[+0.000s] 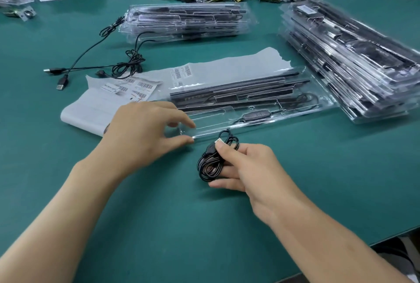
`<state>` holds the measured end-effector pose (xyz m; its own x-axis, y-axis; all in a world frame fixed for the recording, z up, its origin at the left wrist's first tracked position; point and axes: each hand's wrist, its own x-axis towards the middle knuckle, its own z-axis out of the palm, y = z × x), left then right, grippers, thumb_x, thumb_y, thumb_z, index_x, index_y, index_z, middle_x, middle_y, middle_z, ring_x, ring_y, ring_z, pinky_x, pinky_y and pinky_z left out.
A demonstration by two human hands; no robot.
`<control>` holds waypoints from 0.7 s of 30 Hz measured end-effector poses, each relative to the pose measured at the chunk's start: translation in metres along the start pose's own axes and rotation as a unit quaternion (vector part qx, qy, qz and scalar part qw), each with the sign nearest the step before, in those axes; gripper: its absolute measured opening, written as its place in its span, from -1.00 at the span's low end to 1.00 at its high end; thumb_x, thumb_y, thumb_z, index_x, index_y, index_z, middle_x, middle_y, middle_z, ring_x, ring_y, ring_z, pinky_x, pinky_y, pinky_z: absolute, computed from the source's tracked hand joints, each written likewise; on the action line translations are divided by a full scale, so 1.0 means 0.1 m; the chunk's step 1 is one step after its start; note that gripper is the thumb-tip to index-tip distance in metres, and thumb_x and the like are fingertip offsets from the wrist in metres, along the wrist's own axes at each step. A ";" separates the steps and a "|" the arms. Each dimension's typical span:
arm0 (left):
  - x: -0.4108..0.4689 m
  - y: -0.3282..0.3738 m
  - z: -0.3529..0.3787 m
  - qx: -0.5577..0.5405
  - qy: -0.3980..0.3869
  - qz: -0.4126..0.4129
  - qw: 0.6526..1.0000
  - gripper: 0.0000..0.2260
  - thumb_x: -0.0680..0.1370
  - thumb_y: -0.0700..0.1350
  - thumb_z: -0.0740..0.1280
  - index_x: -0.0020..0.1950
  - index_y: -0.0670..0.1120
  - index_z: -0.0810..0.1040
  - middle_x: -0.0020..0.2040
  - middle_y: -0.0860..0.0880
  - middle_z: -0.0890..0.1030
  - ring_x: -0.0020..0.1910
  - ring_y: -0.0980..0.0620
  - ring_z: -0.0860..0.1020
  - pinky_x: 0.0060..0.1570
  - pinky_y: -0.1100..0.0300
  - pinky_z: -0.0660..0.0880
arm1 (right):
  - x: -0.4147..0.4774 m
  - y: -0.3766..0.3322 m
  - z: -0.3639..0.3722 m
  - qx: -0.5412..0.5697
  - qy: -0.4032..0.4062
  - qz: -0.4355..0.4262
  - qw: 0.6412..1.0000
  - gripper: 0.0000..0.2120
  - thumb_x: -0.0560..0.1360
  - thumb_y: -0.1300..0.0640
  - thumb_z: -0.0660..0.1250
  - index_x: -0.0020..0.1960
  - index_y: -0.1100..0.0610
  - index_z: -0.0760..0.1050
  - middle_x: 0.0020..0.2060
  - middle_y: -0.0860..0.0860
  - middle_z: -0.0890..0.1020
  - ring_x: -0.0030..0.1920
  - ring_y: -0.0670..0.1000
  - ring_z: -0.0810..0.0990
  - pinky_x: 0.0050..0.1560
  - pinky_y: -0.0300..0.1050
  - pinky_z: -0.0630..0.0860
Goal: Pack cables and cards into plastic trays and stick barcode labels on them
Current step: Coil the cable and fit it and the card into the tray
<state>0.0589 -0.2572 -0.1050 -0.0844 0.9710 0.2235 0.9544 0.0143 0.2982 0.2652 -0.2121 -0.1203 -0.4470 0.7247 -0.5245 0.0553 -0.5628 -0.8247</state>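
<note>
Black coiled cable [211, 164], one item: gripped in my right hand [247, 169], thumb pressing on its plug, loops bunched against the fingers, low over the green counter [159, 214]. Clear plastic tray [227, 128], one item: lying on the counter just beyond the coil, long axis running left to right, right end angled slightly away. Dark strips [238, 91] fill its far rows, a controller [254, 116] sits in the near row, and the near left pocket looks vacant. My left hand [145, 132] pinches the tray's near left corner between thumb and forefinger. Judgement: the coil goes a short way forward into that vacant pocket, the right hand being nearer it. Label sheet [127, 91], barcoded, lies behind the left hand. Tray stacks [354, 62], filled, stand further back and to the right.
</note>
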 end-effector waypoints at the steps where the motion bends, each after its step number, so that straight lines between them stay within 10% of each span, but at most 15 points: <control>1: 0.00 0.02 0.00 -0.007 -0.005 0.001 1.000 -0.83 0.42 0.24 0.49 -0.05 0.24 0.70 -0.10 0.23 0.63 -0.14 0.28 0.62 -0.17 0.17 0.49 | -0.01 0.00 -0.05 -0.017 -0.003 0.003 1.000 -0.79 0.63 0.11 0.38 -0.02 0.27 0.65 -0.16 0.15 0.76 -0.20 0.08 0.77 -0.36 -0.16 0.64; 11: 0.09 0.07 0.03 -0.045 -0.038 0.042 0.997 -0.93 0.50 0.10 0.43 -0.06 0.16 0.63 0.05 0.20 0.54 -0.05 0.07 0.59 0.00 0.03 0.54 | -0.03 -0.03 -0.21 -0.061 -0.034 0.025 0.997 -0.77 0.64 0.10 0.35 0.03 0.28 0.65 -0.17 0.15 0.76 -0.19 0.09 0.77 -0.35 -0.16 0.65; 21: -0.01 0.09 0.18 -0.076 0.041 0.088 0.992 -0.92 0.50 0.02 0.39 -0.07 0.06 0.63 -0.13 0.09 0.67 -0.26 -0.01 0.59 -0.24 0.01 0.55 | 0.02 0.00 0.01 -0.029 -0.031 0.020 0.999 -0.79 0.66 0.13 0.33 0.00 0.27 0.63 -0.16 0.18 0.76 -0.24 0.05 0.76 -0.35 -0.16 0.66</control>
<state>0.0722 -0.2535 -0.1191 0.0515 0.9323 0.3580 0.9027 -0.1968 0.3827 0.2633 -0.2111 -0.1213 -0.4971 0.6758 -0.5443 0.1255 -0.5646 -0.8157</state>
